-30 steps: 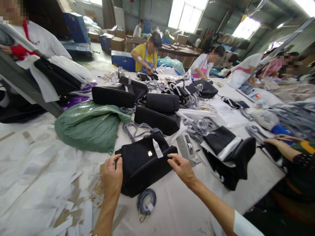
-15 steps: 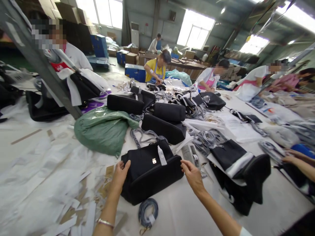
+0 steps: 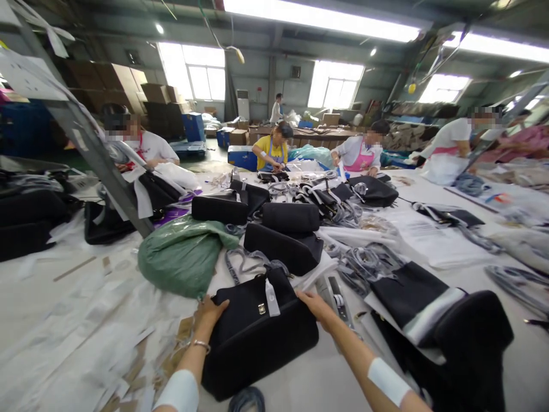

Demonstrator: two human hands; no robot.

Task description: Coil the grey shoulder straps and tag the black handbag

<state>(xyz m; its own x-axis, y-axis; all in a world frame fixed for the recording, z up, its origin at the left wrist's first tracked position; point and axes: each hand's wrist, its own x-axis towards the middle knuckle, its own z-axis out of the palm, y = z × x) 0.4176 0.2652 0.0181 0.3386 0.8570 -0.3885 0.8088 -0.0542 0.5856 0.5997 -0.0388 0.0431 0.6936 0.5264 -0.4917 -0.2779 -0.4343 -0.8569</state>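
A black handbag [image 3: 261, 349] lies on the white table before me, its broad base facing me. On its flap are a small gold clasp [image 3: 261, 309] and a strip of white wrapping [image 3: 271, 298]. My left hand [image 3: 210, 316] grips the bag's left side, with the thumb on top and the other fingers partly hidden. At the upper right edge, my right hand [image 3: 312, 304] is closed on the bag; some fingertips are out of sight behind it. A coiled grey strap [image 3: 247, 399] lies at the bag's near edge, cut off by the frame.
Several black bags [image 3: 281, 246] lie beyond mine, beside a green plastic sack [image 3: 180, 257]. More black bags [image 3: 467, 337] and wrapped straps [image 3: 364, 260] are on the right. Paper scraps [image 3: 86, 332] cover the left. A slanted metal post [image 3: 92, 137] stands at left; co-workers line the far side.
My right hand has shifted from the bag's right end to its upper edge and closed on it. The bag has come nearer, partly covering the strap coil. The view has tilted up.
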